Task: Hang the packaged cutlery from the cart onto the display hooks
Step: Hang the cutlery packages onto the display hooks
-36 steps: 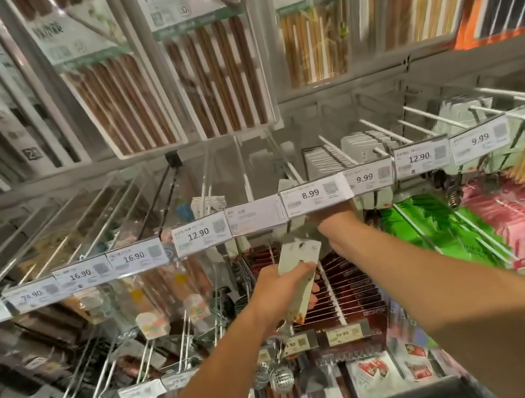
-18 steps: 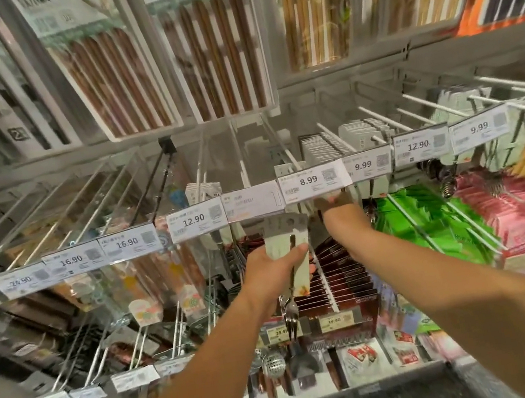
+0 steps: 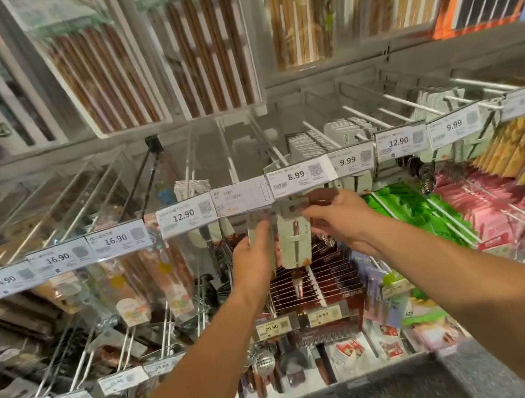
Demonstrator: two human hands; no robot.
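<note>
1. Left hand (image 3: 252, 256) grips a pale grey-green carded cutlery pack (image 3: 295, 238), just under the white 8.99 price tag (image 3: 299, 176).
2. Right hand (image 3: 337, 217) pinches the pack's top edge.

You are looking at a shop wall full of long metal hooks (image 3: 368, 115) that stick out toward you. A row of white price tags (image 3: 299, 177) sits on the hook ends, with numbers like 8.99, 12.90 and 16.90. Flat grey-white packs (image 3: 306, 146) hang in bunches on the hooks near the middle. Big packs of brown chopsticks (image 3: 212, 54) hang on the row above. Green packs (image 3: 406, 213) and pink packs (image 3: 495, 205) hang lower on the right. Dark red boxes (image 3: 344, 279) fill the lower hooks in the middle. Some hooks on the left are bare.
</note>
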